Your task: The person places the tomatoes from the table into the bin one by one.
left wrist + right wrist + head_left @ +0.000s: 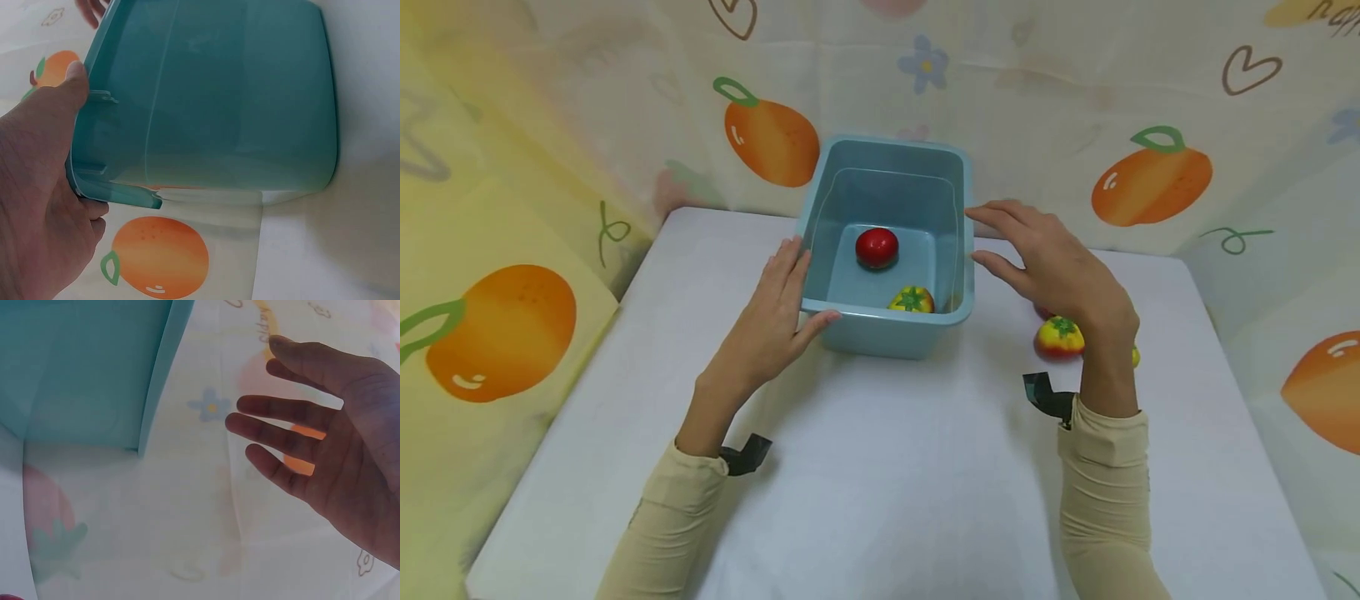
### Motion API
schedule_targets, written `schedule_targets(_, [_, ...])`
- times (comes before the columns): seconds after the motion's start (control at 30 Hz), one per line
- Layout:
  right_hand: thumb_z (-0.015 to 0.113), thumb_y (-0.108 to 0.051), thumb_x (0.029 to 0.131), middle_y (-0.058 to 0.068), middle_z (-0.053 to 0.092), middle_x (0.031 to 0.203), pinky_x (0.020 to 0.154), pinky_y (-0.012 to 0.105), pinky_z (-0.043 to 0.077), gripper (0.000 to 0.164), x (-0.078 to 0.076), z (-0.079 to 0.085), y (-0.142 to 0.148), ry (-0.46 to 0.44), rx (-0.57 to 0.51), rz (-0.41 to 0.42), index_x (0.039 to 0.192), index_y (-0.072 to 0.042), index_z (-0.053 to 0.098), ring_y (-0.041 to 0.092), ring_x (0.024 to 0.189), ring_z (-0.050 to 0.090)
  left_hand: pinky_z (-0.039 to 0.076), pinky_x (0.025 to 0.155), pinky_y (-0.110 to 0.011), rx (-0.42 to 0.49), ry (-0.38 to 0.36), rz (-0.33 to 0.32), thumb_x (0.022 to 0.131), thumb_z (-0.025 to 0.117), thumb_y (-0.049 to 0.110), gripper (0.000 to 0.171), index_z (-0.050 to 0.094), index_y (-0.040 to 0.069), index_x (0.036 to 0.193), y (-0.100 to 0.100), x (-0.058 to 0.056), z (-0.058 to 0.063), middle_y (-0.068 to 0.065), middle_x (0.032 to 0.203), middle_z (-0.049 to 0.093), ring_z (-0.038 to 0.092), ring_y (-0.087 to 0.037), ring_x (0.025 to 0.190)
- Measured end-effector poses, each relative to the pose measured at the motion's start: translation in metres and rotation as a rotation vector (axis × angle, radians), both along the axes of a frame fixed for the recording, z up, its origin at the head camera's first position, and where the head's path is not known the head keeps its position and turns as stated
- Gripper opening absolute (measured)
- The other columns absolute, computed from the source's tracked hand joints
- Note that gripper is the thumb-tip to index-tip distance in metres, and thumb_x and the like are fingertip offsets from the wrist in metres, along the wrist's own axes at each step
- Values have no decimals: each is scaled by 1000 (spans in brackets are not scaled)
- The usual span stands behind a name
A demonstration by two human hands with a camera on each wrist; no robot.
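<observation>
A light blue plastic bin (880, 332) stands upright toward the back of the table. In it lie a glossy red round fruit (877, 248) and a yellow fruit with a green star-shaped top (912, 299), partly hidden by the front wall. My left hand (766, 321) rests at the bin's front left corner, fingers extended along the left side and thumb by the front rim. In the left wrist view, the left thumb (76, 78) touches the rim. My right hand (1047, 254) is beside the right rim, fingers spread and holding nothing; the right wrist view shows it apart from the bin.
On the table right of the bin lies a red-and-yellow fruit (1060, 338) with a green top. Others beside it are mostly hidden by my right hand and wrist. A printed cloth (1000, 108) hangs behind the white-covered table (880, 467).
</observation>
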State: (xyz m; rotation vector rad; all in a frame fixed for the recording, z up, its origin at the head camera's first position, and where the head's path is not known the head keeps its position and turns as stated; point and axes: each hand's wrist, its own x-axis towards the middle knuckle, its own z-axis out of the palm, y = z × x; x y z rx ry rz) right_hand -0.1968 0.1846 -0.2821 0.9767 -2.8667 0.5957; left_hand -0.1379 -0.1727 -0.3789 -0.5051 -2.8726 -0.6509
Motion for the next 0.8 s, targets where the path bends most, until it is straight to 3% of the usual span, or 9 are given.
schedule_targets(0.2, [66,-25,104,14,53,156,117,65,43,54,0,1,6,20,1,-9,155,-13,51,38,143,51,21,132,-58,3,21,-9,100,65,51,95,21,-3,165,0,1,-1,-17,177,11,12,-37,165])
schedule_targets(0.43, [63,-31,105,13,47,161,117,68,42,58,1,5,14,-23,42,-69,159,-21,44,41,146,47,22,131,-58,6,52,-9,100,67,50,94,22,-3,164,-2,0,-2,-17,177,12,13,-37,165])
schedule_targets(0.8, [63,-30,104,17,47,160,112,67,48,61,-2,2,33,-47,65,-117,161,-19,42,42,144,49,24,130,-59,11,28,-2,100,65,52,94,21,-1,165,-2,0,-3,-15,177,10,12,-36,165])
